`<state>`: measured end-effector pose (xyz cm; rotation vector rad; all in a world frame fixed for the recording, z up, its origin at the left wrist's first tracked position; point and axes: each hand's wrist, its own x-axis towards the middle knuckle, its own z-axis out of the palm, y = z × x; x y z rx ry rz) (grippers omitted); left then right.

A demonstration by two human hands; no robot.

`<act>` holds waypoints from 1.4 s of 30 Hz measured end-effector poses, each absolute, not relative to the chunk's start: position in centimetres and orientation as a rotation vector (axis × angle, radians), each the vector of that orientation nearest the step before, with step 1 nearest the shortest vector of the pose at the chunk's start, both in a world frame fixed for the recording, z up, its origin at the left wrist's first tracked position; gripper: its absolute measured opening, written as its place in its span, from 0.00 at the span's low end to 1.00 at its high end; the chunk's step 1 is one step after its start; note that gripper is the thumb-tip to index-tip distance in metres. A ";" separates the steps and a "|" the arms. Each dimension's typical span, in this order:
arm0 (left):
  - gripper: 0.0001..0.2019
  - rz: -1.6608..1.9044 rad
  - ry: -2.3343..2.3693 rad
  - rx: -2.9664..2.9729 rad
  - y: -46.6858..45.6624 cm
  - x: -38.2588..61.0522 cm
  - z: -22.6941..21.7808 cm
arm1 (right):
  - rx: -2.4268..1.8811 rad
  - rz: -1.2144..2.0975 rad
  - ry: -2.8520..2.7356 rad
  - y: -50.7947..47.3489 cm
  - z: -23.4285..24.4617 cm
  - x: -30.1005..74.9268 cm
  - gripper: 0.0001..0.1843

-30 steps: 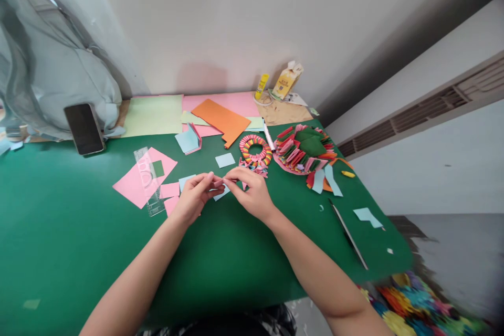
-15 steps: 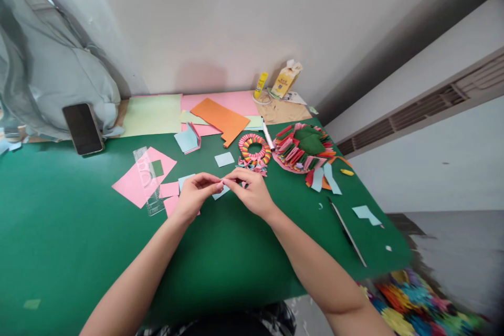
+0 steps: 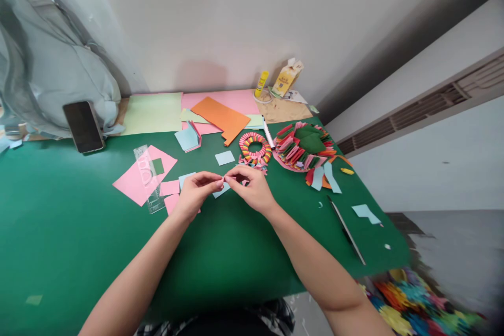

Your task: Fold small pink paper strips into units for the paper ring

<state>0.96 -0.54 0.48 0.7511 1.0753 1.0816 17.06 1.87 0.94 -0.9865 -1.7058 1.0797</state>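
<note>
Just above the table, my left hand (image 3: pixel 195 192) and my right hand (image 3: pixel 254 190) meet fingertip to fingertip. Both pinch a small piece of pink paper (image 3: pixel 230 178), mostly covered by the fingers. Beneath them lies a light blue paper piece (image 3: pixel 221 191), partly hidden. Pink paper squares (image 3: pixel 169 187) sit beside my left hand. Beyond my right hand is a ring of folded pink, yellow and red paper (image 3: pixel 244 143), with small folded paper bits (image 3: pixel 252 164) at its near side. Another light blue paper piece (image 3: pixel 224 158) lies flat beyond both hands.
A clear ruler (image 3: pixel 154 200) crosses pink paper at left, near a phone (image 3: pixel 83 127) leaning on a grey bag (image 3: pixel 71 73). A layered paper craft (image 3: pixel 293 149), marker (image 3: pixel 268 135), glue stick (image 3: pixel 261 84) and carton (image 3: pixel 287 79) stand right of centre. A dark, thin blade-like tool (image 3: pixel 346 231) lies at right.
Slightly more of the pink paper shows between my fingertips. My hands stay in nearly the same place, and the things on the table have not moved.
</note>
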 end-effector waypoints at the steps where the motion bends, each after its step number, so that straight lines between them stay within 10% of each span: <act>1: 0.16 1.075 1.079 0.766 -0.5 1.0 0.5 | -0.991 1.088 -1.698 1.9 0.9 17.1 0.08; 16: 0.18 1.037 1.120 0.824 -0.5 1.0 0.8 | -1.054 1.573 -1.326 2.3 0.2 17.2 0.08; 42: 0.17 1.109 1.145 0.813 -0.6 0.9 0.8 | -1.049 1.377 -1.493 2.4 0.6 17.8 0.14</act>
